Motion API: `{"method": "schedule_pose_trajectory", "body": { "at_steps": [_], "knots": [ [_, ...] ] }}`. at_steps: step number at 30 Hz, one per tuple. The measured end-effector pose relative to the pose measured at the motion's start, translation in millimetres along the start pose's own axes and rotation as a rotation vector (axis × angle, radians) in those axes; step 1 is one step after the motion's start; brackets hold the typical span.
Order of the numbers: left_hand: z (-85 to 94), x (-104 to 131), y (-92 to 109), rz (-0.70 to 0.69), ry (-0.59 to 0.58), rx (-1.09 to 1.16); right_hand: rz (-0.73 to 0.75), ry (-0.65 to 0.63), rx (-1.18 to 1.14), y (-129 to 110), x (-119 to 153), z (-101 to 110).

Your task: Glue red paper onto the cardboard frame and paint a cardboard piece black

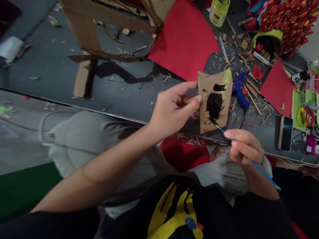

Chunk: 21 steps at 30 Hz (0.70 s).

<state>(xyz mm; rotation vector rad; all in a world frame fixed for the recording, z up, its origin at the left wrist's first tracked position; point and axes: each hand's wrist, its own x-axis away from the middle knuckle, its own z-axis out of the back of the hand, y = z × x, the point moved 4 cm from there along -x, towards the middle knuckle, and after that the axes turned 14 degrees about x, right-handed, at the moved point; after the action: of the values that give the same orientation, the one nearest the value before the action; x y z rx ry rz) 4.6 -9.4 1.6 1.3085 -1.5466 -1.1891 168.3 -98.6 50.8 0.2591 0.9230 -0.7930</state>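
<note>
My left hand (175, 106) pinches the left edge of a piece of cardboard (203, 124), thumb in front and fingers partly behind it. Black paint (214, 103) covers a patch in the middle of the cardboard, with a short black bar above it and a yellow-green streak near the top right corner. In my right hand (245, 146) is a thin blue paintbrush (264, 174), its fingers closed round the handle. The brush tip touches the lower edge of the black patch.
A blue glue gun (240, 89) lies just behind the cardboard. Red sheets (184, 39), a cardboard frame (87, 33), a yellow-green jar (218, 13), a marker (262, 59) and many scraps cover the dark table. A phone (285, 133) lies near the front edge at right.
</note>
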Motion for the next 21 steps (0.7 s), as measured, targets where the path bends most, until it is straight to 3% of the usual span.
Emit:
{"method": "schedule_pose_trajectory", "body": {
  "at_steps": [7, 17, 21],
  "knots": [
    [-5.0, 4, -3, -0.066, -0.045, -0.029, -0.014, 0.047, 0.018, 2, 2, 2],
    [-17.5, 13, -8, -0.051, -0.163, -0.021, 0.005, 0.158, 0.13, 14, 8, 8],
    [-16.2, 13, -9, -0.029, -0.141, -0.012, -0.006, 0.13, 0.127, 12, 7, 7]
  ]
}}
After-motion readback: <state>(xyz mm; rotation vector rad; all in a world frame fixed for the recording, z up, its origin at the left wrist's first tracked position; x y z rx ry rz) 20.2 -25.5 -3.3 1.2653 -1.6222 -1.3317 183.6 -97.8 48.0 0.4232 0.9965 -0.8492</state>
